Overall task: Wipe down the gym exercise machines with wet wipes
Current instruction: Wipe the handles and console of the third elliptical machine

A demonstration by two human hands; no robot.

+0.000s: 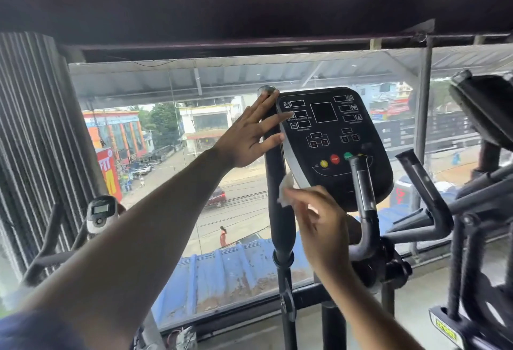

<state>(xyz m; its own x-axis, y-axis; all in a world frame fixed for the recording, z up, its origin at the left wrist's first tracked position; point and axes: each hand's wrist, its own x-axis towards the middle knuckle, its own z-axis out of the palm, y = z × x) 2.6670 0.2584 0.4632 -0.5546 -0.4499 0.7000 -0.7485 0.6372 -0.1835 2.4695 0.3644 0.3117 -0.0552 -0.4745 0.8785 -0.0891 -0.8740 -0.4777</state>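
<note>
A black exercise machine console point(336, 141) with red, yellow and green buttons stands in front of me on its post. My left hand point(249, 134) lies flat with straight fingers against the console's upper left edge and the top of the left handlebar point(277, 211). My right hand point(319, 219) holds a crumpled white wet wipe point(286, 190) and presses it against the console's lower left grey rim. The right handlebar point(363, 197) rises in front of the console's lower right part.
A second machine with a small grey display point(100, 212) stands at the lower left. Black frame bars of another machine point(472, 211) crowd the right side. A large glass window point(216, 155) lies right behind the console, and a ribbed column point(36, 141) stands at the left.
</note>
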